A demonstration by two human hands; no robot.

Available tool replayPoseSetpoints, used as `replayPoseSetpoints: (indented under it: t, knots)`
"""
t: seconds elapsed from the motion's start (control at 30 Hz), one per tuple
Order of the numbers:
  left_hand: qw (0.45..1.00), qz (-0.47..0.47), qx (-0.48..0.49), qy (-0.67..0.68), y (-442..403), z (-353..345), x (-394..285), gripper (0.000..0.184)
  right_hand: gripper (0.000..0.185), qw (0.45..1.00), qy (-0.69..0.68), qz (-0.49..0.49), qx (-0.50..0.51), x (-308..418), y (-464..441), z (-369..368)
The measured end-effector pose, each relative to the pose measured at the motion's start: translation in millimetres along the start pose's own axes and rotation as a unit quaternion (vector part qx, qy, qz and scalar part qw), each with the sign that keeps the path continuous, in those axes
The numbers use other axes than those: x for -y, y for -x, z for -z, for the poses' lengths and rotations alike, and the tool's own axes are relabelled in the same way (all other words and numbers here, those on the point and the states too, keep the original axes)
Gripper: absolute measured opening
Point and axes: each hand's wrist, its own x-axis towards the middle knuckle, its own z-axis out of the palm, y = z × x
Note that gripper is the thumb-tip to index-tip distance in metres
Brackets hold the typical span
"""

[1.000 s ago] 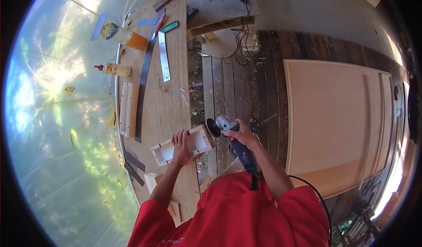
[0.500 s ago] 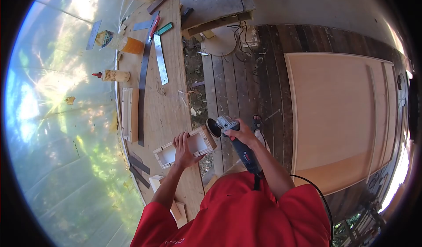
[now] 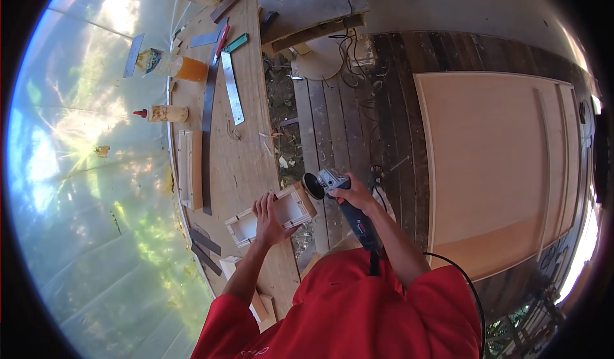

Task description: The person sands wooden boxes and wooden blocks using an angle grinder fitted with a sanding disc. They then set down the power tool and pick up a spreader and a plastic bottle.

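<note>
My left hand (image 3: 271, 223) grips the long side of a small rectangular wooden box (image 3: 296, 207), which lies open side up across the edge of the workbench (image 3: 246, 161). Its fingers reach over the box wall. In my right hand (image 3: 355, 193) is an angle grinder (image 3: 358, 223), held near its metal head. The round dark disc (image 3: 313, 185) of the grinder is at the right end of the box; whether they touch, I cannot tell.
On the bench are a second wooden box (image 3: 190, 169), a glue bottle (image 3: 168, 113), an orange jar (image 3: 191, 69), a steel square (image 3: 233, 90) and a long dark strip (image 3: 208, 129). A large framed wooden panel (image 3: 489, 161) lies to the right. The grinder's cable (image 3: 470, 279) curves beside my right sleeve.
The view has shifted, so the bench items appear slightly displaced and the floor panel sits a little higher. Both hands keep their holds on the box and the grinder.
</note>
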Motion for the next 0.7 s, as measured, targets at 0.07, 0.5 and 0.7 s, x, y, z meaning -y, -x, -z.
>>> replayPoseSetpoints:
  t: [0.07,0.5,0.7]
  knots:
    - [1.000,0.002,0.005,-0.010,-2,1,0,0.119,0.071,1.000,0.011,-0.004,-0.006,1,1,0]
    - [1.000,0.002,0.006,-0.014,0,0,0,0.119,0.074,1.000,-0.010,-0.009,0.004,-4,-3,-5]
    - [1.000,0.006,0.016,-0.024,0,0,0,0.120,0.076,0.998,-0.056,-0.022,0.028,10,10,-9]
